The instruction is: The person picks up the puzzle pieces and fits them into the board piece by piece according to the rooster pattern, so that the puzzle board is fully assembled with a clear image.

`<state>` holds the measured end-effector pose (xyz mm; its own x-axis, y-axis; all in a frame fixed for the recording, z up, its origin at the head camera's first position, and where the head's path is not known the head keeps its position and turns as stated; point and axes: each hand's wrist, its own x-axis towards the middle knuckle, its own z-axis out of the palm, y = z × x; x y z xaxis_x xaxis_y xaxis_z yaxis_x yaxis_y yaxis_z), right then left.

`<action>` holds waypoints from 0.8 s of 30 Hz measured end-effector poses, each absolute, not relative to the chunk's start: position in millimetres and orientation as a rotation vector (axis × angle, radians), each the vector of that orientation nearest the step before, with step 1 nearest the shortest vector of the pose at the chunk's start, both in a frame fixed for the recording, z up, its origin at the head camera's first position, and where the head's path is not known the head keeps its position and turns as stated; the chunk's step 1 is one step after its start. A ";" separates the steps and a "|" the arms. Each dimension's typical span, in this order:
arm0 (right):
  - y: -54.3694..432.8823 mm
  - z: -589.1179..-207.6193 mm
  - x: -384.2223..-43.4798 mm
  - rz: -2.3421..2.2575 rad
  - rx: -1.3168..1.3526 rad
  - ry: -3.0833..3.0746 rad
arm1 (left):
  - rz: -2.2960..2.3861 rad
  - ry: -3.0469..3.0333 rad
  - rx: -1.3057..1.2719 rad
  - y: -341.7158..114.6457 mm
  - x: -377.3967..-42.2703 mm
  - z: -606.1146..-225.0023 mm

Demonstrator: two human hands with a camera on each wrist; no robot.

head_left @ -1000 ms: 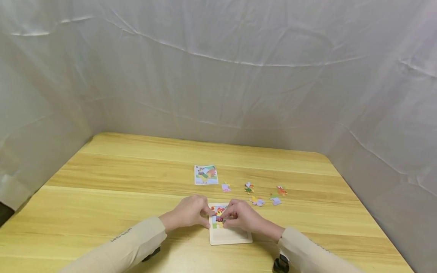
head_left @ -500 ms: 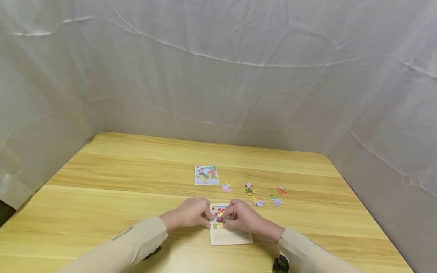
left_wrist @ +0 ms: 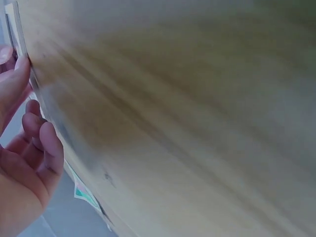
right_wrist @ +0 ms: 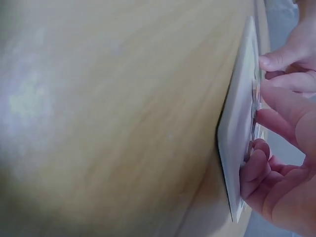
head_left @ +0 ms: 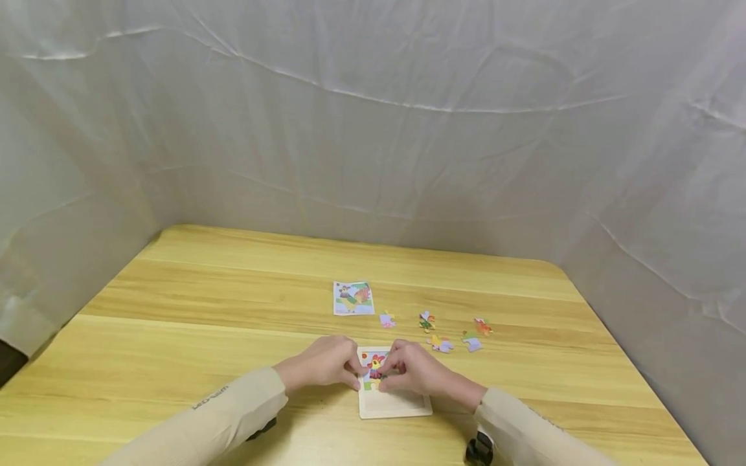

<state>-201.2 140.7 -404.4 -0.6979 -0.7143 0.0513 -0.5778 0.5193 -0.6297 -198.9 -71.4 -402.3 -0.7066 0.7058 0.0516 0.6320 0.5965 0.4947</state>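
A shallow white puzzle tray [head_left: 396, 406] lies flat near the table's front, its lower part bare. Pieces with a red-crested rooster picture [head_left: 375, 366] fill its upper left part. My left hand [head_left: 326, 362] grips the tray's left side, thumb low at the edge and forefinger over the rooster pieces. From the right, my right hand [head_left: 416, 370] pinches a puzzle piece at the tray between thumb and forefinger; the hand hides most of that piece. In the right wrist view the fingers of the right hand [right_wrist: 284, 190] bend over the tray [right_wrist: 237, 128].
Behind the tray lies a rooster picture card [head_left: 353, 299]. Several loose puzzle pieces are spread to its right, among them a lilac one [head_left: 387, 320], a yellow one [head_left: 440, 343] and a red one [head_left: 482, 326]. Grey cloth [head_left: 373, 142] walls the wooden table [head_left: 204, 310].
Both hands stay at the tray in nearly the same pose, with only slight finger movement of the right hand. The loose pieces and the card keep their places.
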 end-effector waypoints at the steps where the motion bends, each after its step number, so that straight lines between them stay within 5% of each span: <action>1: 140.5 -404.3 -201.1 -0.933 -1.102 2.550 | 0.747 2.666 1.117 -71.9 -199.0 -402.8; 24: 140.4 -402.3 -197.8 -0.897 -1.083 2.604 | 0.820 2.728 1.000 -74.0 -199.9 -408.2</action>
<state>-197.8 140.4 -402.3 -0.7180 -0.6934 0.0609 -0.5837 0.5522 -0.5953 -199.9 -74.0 -408.2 -0.7738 0.6298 0.0685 0.5631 0.6343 0.5297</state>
